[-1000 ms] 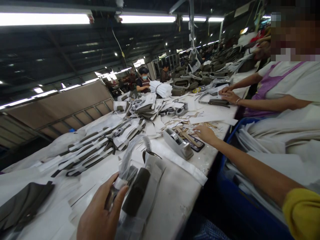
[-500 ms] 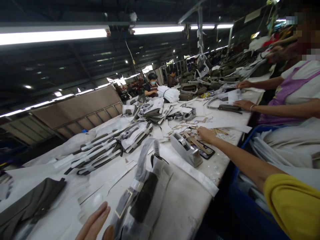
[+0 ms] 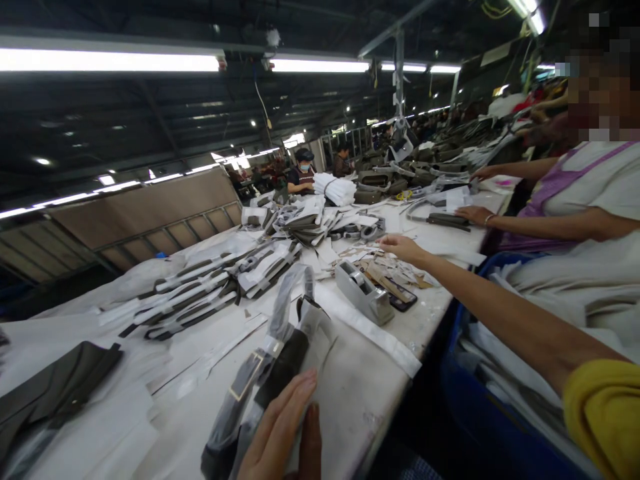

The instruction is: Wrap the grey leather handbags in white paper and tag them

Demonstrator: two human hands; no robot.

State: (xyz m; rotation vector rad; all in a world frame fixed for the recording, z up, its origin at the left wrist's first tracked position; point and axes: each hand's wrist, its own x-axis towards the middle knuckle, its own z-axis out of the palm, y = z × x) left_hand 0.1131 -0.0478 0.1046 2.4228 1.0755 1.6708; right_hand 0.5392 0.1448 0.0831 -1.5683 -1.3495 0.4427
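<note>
Left hand (image 3: 280, 430): Laid out over the near side of the bag (image 3: 287, 353), fingers side by side, thumb standing apart; pinching nothing. Perhaps steadying; cannot tell whether pressing or just hovering.
Right hand (image 3: 404, 249): Stretched far over the table (image 3: 365, 393), drawn in at the fingertips, right over the paper scraps (image 3: 413, 273); cannot tell whether pinching one.
Bag: Lying by the left hand near the table's edge, dark under clear wrap; probably placed here for easy handling.
Handle (image 3: 281, 313): Looping up beyond the bag, wrapped pale, likely against scuffs.
Tape dispenser (image 3: 365, 293): Standing between bag and scraps, in reach of both arms; presumably the reason for the spot.
Phone (image 3: 407, 301): Flat just beside the dispenser, partly under a cardboard strip (image 3: 390, 287).
Wrapped straps (image 3: 193, 303): Laid side by side off to the left, probably to prevent tangling.
Blue bin (image 3: 463, 403): Tucked alongside the table, full of pale sheets (image 3: 580, 293); likely parked there for reach.
Co-worker's hand (image 3: 473, 215): Resting on the table's far right side.
</note>
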